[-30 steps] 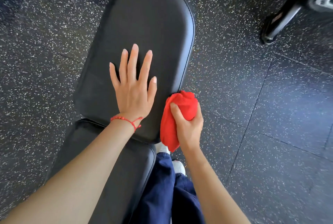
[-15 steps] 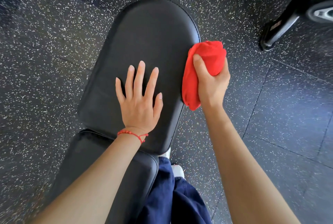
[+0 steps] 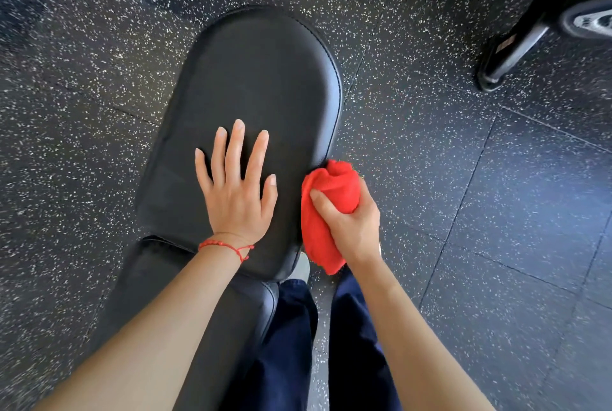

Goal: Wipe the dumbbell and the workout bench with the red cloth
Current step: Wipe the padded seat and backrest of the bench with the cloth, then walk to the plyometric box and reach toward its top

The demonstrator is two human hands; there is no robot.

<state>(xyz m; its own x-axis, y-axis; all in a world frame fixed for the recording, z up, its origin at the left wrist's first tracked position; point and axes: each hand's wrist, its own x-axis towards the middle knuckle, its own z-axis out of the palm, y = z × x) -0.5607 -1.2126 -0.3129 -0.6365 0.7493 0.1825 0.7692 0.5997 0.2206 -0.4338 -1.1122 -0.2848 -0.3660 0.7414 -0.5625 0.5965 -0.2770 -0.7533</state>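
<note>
The right hand (image 3: 351,228), fingers clamped round the red cloth (image 3: 331,208), should press firmly along the bench (image 3: 258,79) edge while the left hand (image 3: 236,185), fingers spread flat, steadies it.

So the black padded workout bench (image 3: 265,79) is sitting on dark rubber floor tiles (image 3: 496,212) speckled white. A left hand (image 3: 236,192) is lying flat on the pad, fingers spread. A red cloth (image 3: 326,212) is pressing against the pad's right edge, bunched up in the right hand (image 3: 354,228).
</note>
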